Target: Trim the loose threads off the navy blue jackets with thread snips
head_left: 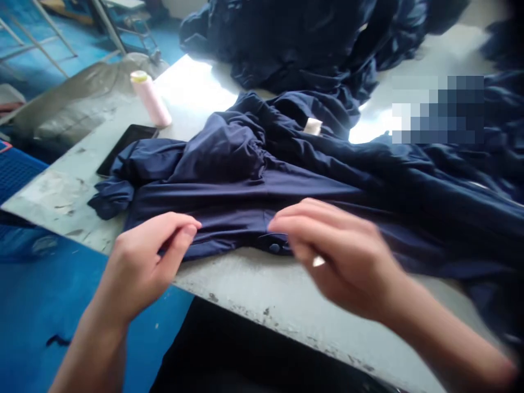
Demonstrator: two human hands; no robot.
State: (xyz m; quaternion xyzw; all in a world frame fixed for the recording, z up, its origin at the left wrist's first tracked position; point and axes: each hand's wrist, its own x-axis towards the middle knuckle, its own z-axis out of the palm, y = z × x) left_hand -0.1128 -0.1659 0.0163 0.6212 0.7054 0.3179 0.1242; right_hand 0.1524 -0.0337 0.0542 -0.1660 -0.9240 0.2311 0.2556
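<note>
Navy fabric everywhere, honestly: a rumpled garment (229, 204) is spread across the worn tabletop (254, 284), with its near edge lying close to both hands. The left hand (141, 262) is held over the left part of it, thumb and forefinger tips brought close together; whether any cloth is pinched can't be told. The right hand (352, 251) is held by a button (275, 248), fingers curled in, but that grip is kinda blurred, so can't tell there either. A pale pink thread spool (151, 101) is stood farther back, near a dark flat device (125, 147) partly hidden by the garment.
</note>
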